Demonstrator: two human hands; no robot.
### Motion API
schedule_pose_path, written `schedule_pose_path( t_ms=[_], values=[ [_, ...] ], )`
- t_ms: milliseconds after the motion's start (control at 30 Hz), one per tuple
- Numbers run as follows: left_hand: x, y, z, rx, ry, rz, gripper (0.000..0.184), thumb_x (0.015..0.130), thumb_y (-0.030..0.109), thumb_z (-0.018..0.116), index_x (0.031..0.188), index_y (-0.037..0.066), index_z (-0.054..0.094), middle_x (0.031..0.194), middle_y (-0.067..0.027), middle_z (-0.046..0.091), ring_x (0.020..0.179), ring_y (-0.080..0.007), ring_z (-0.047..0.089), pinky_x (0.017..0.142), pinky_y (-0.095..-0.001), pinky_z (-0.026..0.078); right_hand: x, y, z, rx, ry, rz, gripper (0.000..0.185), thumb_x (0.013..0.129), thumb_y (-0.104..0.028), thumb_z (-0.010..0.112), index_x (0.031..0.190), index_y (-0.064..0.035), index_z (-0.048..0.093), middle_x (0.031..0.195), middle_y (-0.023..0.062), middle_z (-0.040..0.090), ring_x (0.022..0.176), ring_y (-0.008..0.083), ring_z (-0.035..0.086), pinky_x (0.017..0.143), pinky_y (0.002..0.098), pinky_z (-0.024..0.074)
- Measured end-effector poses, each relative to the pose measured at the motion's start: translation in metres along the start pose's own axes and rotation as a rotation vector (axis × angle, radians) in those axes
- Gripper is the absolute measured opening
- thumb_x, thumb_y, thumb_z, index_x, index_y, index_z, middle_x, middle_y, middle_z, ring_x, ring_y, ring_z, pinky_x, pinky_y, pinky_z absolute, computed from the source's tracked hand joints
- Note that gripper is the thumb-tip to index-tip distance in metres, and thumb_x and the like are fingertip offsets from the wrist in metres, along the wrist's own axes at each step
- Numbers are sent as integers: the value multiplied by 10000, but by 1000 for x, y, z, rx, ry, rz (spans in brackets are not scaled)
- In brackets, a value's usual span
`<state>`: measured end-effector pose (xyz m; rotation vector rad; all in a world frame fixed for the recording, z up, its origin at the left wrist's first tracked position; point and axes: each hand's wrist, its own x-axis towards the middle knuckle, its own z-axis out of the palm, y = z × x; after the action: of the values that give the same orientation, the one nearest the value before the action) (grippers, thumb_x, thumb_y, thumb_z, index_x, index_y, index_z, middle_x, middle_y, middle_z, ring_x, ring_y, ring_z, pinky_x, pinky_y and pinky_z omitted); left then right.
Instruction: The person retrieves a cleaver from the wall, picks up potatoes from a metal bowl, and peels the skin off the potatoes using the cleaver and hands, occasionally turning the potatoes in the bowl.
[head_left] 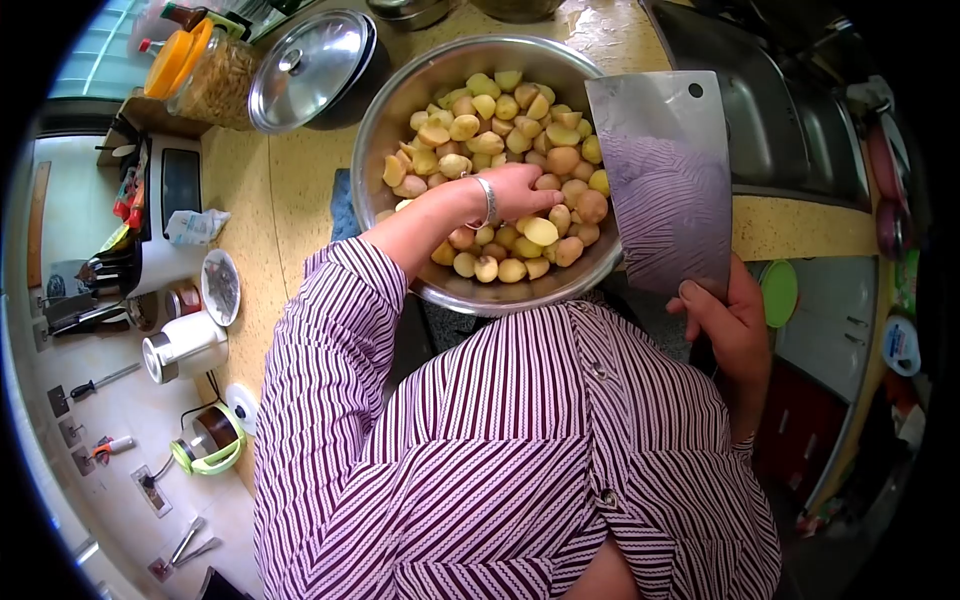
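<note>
A wide metal bowl (pixel 372 190) holds many potatoes (pixel 541 232), some whole and others cut to show pale yellow flesh. My left hand (pixel 515 190), with a silver bracelet at its wrist, reaches in among them. Its thumb and fingers close around a potato (pixel 547 183) near the middle of the heap; the fingertips are partly hidden. In my right hand (pixel 728 315) is a cleaver (pixel 665 180), gripped at its lower end, with the handle mostly hidden. The broad blade stands up beside the bowl's right rim and reflects my striped shirt.
Behind the bowl at left is a lidded pot (pixel 308 70), beside a jar with an orange lid (pixel 215 80). A metal sink (pixel 790 120) lies at right. Along the left counter stand a white appliance (pixel 185 347), a plastic-covered dish (pixel 220 287) and a glass kettle (pixel 212 437).
</note>
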<state>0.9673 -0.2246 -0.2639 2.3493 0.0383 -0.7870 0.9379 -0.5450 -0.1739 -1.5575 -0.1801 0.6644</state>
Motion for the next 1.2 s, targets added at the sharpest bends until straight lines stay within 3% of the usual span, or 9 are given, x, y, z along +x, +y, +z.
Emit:
schedule_pose_path(
  t_ms=[133,233,400,467,500,567,700,933,1200],
  values=[
    [-1,-1,5,-286,-174,-164,711,951,645,502,1245,2,574,1182,-97,650,955,-189,624,769,-347,515,-3,-2,-5,9,21,-9,403,923,-79,581,1311,22,547,820,44,656,600,51,525,538,197,434],
    [-12,2,-1,-702,-320,-216,791,965,641,470,1458,25,408,1495,-146,437,1357,-280,450,1044,-495,448,-3,1,-3,10,36,3,405,922,-80,579,1313,22,545,823,44,655,600,53,527,538,197,435],
    [-32,22,-20,-726,-335,-315,770,981,598,486,1470,13,377,1509,-141,414,1280,-258,534,897,-428,563,-1,4,-8,15,35,10,413,921,-83,580,1318,26,540,828,45,655,604,55,532,538,196,437],
    [-30,17,-12,-892,-260,-230,815,943,637,517,1493,52,379,1323,-109,587,912,-166,681,507,-216,527,-1,4,-7,14,41,12,411,922,-84,581,1316,26,541,830,45,656,605,56,533,539,195,438],
    [-27,12,-9,-893,-260,-230,815,943,637,517,1493,52,379,1323,-109,587,912,-166,681,507,-216,527,0,3,-6,23,48,6,405,922,-86,581,1309,26,544,831,45,656,607,55,533,540,195,439],
    [-21,4,-8,-1086,-302,-189,627,1014,538,459,1383,31,465,1395,-136,514,1178,-237,608,809,-354,616,0,2,-6,30,56,-1,399,922,-87,582,1303,26,547,832,45,656,608,55,532,540,195,440],
    [-18,-2,-15,-1262,-301,-93,609,1019,551,431,1379,66,505,1274,-133,610,991,-215,685,727,-309,612,-1,1,-7,12,37,18,404,924,-89,583,1308,26,545,828,44,655,610,52,530,545,197,443],
    [-31,0,-30,-1487,-188,253,642,1060,486,343,1472,-6,357,1363,-198,534,1196,-336,613,871,-364,614,-3,-6,3,0,38,33,436,924,-77,583,1344,23,526,826,46,654,609,49,523,554,200,446],
    [-48,-8,-29,-1650,93,324,517,1013,304,574,1445,121,357,1287,-218,570,1037,-281,673,766,-257,626,0,-17,18,-118,-2,51,495,926,-80,591,1400,22,486,868,47,661,690,71,578,570,208,469]
  ],
)
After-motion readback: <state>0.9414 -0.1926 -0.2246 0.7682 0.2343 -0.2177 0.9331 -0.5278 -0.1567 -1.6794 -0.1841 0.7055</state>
